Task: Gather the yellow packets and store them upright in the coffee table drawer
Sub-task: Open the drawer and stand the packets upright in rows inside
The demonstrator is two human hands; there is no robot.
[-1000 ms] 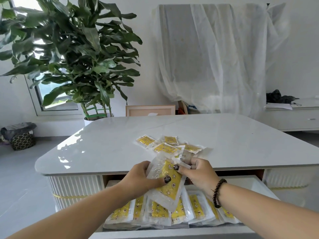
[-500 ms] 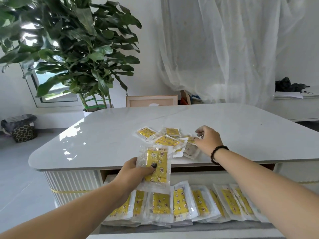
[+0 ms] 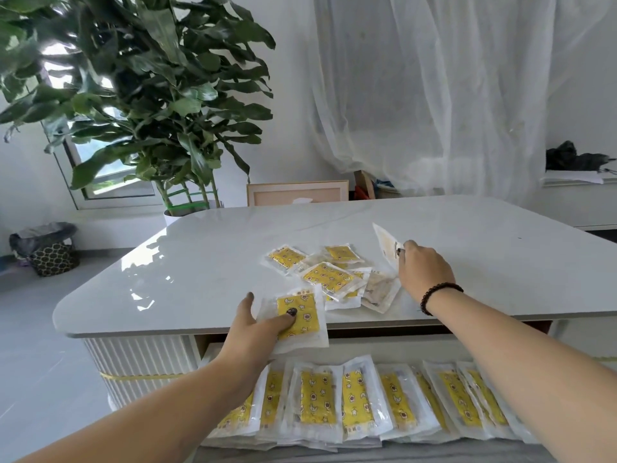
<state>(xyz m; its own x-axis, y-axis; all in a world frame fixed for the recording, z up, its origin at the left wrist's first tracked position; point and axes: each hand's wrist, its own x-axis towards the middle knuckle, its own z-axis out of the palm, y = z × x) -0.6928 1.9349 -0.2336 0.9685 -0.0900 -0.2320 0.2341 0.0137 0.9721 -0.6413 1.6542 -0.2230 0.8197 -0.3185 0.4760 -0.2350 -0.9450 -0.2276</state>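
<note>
**Left hand parks its packet on the bench, right hand lifts one off the pile**

So half a second ago we were holding a yellow packet up in the air in front of the bench edge with the left hand. Now we're pressing that held packet (image 3: pixel 298 317) flat against the near edge of the bench (image 3: pixel 207 262), with the left hand (image 3: pixel 258 325) lying over its left side, thumb on the yellow print and the other fingers spread out beside it.

The right hand (image 3: pixel 422 274) was reaching into the loose pile (image 3: pixel 329 274) before. Now it's sitting just right of the pile and we're pinching a lifted packet (image 3: pixel 386 243) between its fingers, tilted up on edge with its pale back facing us. The beaded bracelet (image 3: pixel 439 295) is showing on that wrist.

The rest of the loose pile is lying mid-bench, overlapping, looking about the same as before. Below the bench edge, the drawer (image 3: pixel 394 342) is standing open, and a stored row (image 3: pixel 360 401) of packets is leaning in it side by side. The view has also tipped down a bit, so we're seeing more of that row.
</note>
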